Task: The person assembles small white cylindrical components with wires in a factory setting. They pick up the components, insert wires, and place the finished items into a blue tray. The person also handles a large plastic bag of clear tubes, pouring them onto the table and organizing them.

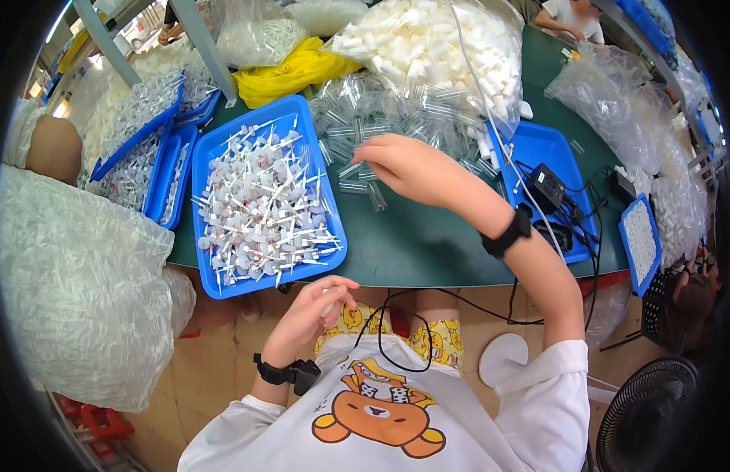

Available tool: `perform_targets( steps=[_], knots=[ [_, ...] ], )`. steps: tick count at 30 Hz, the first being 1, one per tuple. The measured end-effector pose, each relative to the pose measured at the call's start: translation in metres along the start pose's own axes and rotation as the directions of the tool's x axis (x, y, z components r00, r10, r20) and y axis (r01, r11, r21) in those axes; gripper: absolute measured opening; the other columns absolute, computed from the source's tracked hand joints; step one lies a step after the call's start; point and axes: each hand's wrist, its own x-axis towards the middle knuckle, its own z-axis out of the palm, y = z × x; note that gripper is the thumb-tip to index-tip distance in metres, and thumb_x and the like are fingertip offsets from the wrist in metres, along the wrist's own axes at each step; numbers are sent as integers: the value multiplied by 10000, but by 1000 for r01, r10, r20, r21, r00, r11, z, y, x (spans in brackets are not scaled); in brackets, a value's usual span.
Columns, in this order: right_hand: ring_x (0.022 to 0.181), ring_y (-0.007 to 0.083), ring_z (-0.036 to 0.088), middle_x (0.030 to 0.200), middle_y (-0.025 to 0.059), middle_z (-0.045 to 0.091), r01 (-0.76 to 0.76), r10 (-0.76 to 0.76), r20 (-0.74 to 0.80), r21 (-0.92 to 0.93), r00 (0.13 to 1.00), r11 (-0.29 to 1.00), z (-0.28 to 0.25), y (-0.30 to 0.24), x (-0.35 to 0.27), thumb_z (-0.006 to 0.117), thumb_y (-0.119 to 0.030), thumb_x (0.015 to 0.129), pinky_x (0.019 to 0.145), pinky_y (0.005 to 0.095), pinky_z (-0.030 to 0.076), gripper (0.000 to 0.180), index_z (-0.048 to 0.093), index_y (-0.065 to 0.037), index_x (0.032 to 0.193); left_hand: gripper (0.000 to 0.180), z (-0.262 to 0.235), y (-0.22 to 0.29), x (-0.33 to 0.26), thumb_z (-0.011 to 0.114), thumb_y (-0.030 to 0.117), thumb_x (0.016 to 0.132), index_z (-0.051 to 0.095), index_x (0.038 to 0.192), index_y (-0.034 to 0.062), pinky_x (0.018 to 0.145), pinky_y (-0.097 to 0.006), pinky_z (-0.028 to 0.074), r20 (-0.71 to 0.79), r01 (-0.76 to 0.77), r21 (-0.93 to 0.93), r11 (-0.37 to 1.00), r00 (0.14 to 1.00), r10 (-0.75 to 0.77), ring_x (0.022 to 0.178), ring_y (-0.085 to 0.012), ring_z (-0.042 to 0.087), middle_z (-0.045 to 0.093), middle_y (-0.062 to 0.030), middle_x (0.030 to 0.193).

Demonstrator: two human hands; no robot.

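My right hand (pixel 408 167) reaches over the near side of a pile of clear plastic tubes (pixel 375 197). Its fingers stretch left, a little apart, and I see nothing held in them. Whether the fingertips touch a tube is unclear. Below the table's near edge, my left hand (pixel 314 308) is closed, thumb and fingers curled together. Something small and pale shows between its fingers, too small to name. Above that hand a blue tray (pixel 340 250) holds a heap of thin white sticks with round, pale, translucent discs (pixel 259 208).
Behind the tubes stand a bag of short white cylinders (pixel 435 39) and a yellow plastic bag (pixel 290 72). A second blue tray (pixel 530 141) with a black power adapter (pixel 547 189) and cables lies right. A white cable hangs across. A large white sack (pixel 82 283) stands left, a black fan (pixel 646 417) lower right.
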Motion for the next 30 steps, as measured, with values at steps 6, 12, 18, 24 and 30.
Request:
perform_targets(
  steps=[6,12,18,24,30],
  knots=[
    [724,361,592,736,181,603,-275,321,226,-214,920,937,2,-55,-87,521,-151,838,668,437,476,159,561,-4,794,292,-16,-8,1,475,188,918,546,1108,-22,425,-195,278,-53,-49,-109,993,998,43,474,-47,361,603,-61,813],
    [721,366,599,760,191,620,-445,380,337,138,861,885,26,-82,-117,517,-205,871,645,420,479,226,562,16,869,294,-29,-7,-11,487,180,913,546,1111,-30,429,-191,279,-122,-84,-161,983,990,65,476,-47,365,604,-69,818],
    [705,238,622,791,161,621,-459,443,207,660,872,595,68,-72,-84,525,-215,897,607,332,483,308,509,45,1062,384,-54,-15,-30,447,276,905,545,1070,-57,434,-224,284,-260,-242,-130,962,944,202,468,-82,364,603,-92,808],
    [778,161,592,940,127,603,-389,577,156,869,802,305,127,-58,-51,503,-221,923,674,290,498,356,461,39,1163,617,-82,-12,-52,321,521,886,536,1020,-42,420,-245,282,-386,-349,-132,928,880,276,454,-109,383,608,-123,804],
    [820,147,574,993,121,596,-339,660,106,911,743,235,136,-58,-34,488,-206,927,713,276,474,394,421,33,1233,454,-102,-9,-56,418,508,887,509,986,74,366,-234,256,-740,-392,-137,910,651,168,394,-94,355,577,-48,729]
  ],
)
